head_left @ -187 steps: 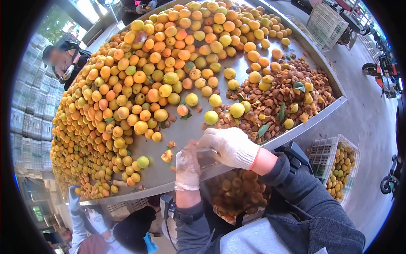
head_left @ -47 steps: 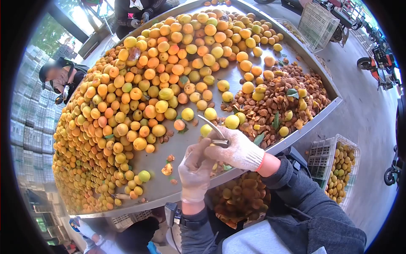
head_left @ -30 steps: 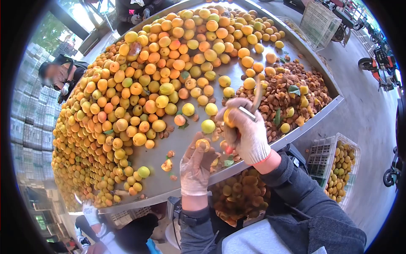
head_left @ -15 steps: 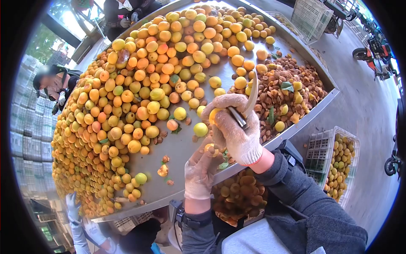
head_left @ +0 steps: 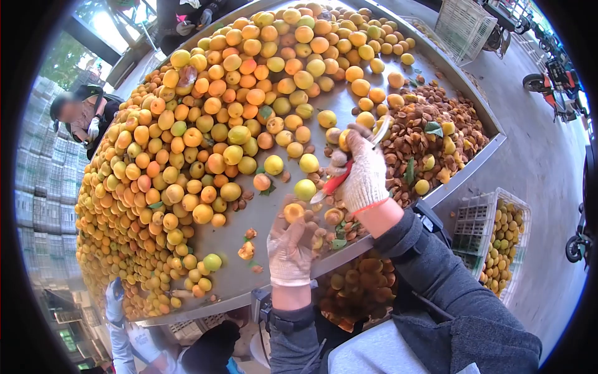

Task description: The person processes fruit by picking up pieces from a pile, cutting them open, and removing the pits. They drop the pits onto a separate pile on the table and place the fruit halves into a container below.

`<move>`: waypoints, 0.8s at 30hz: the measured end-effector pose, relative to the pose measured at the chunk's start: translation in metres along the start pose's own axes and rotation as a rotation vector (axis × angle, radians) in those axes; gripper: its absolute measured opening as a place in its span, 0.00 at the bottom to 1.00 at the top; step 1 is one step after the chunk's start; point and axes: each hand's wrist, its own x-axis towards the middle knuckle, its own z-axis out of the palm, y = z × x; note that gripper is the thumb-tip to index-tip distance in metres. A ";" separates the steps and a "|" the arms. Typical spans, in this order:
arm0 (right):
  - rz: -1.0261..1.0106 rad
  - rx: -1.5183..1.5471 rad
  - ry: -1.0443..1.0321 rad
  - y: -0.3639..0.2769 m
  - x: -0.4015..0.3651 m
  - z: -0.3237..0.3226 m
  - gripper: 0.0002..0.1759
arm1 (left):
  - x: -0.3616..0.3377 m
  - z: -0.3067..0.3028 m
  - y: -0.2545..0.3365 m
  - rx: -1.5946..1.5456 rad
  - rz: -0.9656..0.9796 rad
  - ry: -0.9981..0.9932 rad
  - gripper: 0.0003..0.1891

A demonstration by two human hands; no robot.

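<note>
My right hand [head_left: 366,171], in a pale stained glove, is closed round a curved knife with a red handle [head_left: 337,178]. The pale blade [head_left: 382,131] sticks out past the knuckles toward the pit heap. An apricot [head_left: 344,138] shows at this hand's fingertips. Lower and to the left, my gloved left hand [head_left: 291,252] holds an apricot half [head_left: 293,213] between its fingers, palm up near the table's front edge. A greenish-yellow apricot [head_left: 305,189] lies just beyond it. Several apricot pieces lie between the two hands, partly blurred.
A big apricot pile [head_left: 187,143] covers the left and back of the metal table [head_left: 215,246]. Brown pits [head_left: 430,118] are heaped at the right. Cut apricots [head_left: 355,290] sit below the front edge. A crate [head_left: 479,230] of apricots stands at right. Other people work around the table.
My hands have moved apart: the right with the knife lifted away and turned, showing the red handle; the left dropped slightly left with the apricot half. The view shifted a little.
</note>
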 end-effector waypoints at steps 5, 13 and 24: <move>-0.130 -0.240 -0.145 -0.011 -0.013 0.008 0.07 | 0.002 -0.009 0.009 0.322 0.194 0.121 0.22; 0.300 -0.704 -0.517 -0.027 -0.054 0.014 0.14 | 0.002 -0.001 0.013 -0.035 0.067 0.093 0.26; 0.105 -0.593 -0.283 -0.042 -0.038 0.003 0.17 | -0.071 0.017 0.041 0.797 -0.157 -0.648 0.18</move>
